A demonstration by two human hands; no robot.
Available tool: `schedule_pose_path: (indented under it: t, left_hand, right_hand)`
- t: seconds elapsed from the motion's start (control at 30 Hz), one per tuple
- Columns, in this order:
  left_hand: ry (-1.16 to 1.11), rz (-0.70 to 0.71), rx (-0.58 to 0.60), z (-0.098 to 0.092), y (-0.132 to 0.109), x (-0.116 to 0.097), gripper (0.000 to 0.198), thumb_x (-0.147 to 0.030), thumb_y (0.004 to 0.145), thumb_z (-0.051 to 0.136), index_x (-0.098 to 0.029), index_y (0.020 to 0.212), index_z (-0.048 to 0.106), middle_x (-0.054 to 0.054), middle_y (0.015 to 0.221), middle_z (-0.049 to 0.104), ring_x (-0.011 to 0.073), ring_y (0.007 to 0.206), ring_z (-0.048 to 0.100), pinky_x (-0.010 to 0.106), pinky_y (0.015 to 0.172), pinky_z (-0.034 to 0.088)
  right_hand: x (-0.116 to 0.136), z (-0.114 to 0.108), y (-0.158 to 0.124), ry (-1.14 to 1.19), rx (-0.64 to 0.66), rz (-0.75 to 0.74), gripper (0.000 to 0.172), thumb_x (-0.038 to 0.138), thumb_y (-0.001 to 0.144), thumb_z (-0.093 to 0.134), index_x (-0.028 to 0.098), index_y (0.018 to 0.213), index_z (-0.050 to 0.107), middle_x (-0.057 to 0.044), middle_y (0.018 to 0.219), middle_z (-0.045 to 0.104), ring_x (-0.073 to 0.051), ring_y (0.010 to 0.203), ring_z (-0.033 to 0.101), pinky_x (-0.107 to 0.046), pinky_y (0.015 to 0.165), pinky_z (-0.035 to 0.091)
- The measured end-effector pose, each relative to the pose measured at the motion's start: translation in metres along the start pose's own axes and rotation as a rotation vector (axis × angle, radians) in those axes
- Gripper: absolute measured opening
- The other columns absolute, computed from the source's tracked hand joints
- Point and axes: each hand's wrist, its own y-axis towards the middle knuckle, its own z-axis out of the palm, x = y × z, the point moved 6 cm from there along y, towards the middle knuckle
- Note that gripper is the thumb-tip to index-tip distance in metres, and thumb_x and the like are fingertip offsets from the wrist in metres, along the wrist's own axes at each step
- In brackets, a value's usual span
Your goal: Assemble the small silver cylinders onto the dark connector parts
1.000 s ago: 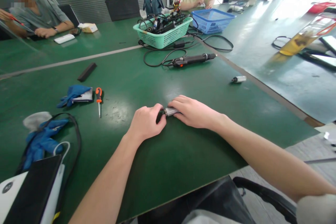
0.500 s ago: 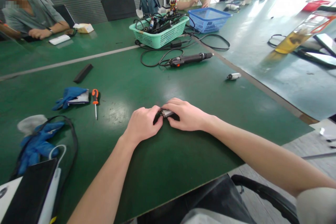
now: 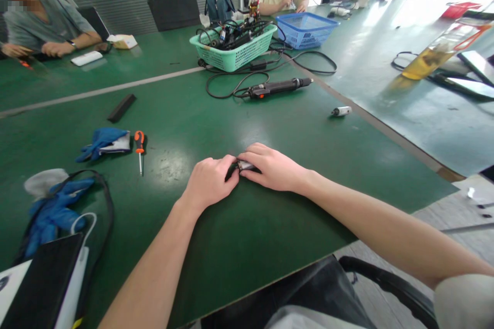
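Both hands meet low over the green table (image 3: 247, 247), around a small silver cylindrical part (image 3: 245, 165) with a dark end. My right hand (image 3: 276, 168) is closed on the silver body, its thumb and fingers on either side. From the left, my left hand (image 3: 211, 179) pinches the dark end of the same part; most of that end is hidden by the fingers. An orange-and-black screwdriver (image 3: 140, 150) lies left of my left hand. Farther right, a similar small silver cylinder (image 3: 341, 111) rests on the table.
A black electric screwdriver (image 3: 276, 88) with its cable lies ahead. Behind it stand a green basket (image 3: 231, 59) full of tools and a blue basket (image 3: 304, 31). Blue gloves (image 3: 104, 143), a black bar (image 3: 122, 108) and a phone (image 3: 42, 282) are leftward. Several people sit around the table.
My right thumb has moved slightly left, closer to my left fingertips, on the silver part. At the far left, a person's hand has come down toward the table with an orange item.
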Motion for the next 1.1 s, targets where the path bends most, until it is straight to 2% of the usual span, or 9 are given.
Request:
schedule_pose_path:
  t: [1.1]
  left_hand:
    - [-0.002,0.045,-0.02,0.0021,0.0,-0.0013,0.021,-0.033,0.096,0.046,-0.021,0.089,0.062,0.003,0.078,0.07,0.0175,0.065,0.061,0.031,0.061,0.039]
  right_hand:
    - [-0.0015,0.0017,-0.0012,-0.007,-0.007,0.012,0.028,0.028,0.096,0.055,0.016,0.12,0.061,-0.012,0.104,0.066,-0.026,0.102,0.059,-0.041,0.091,0.051]
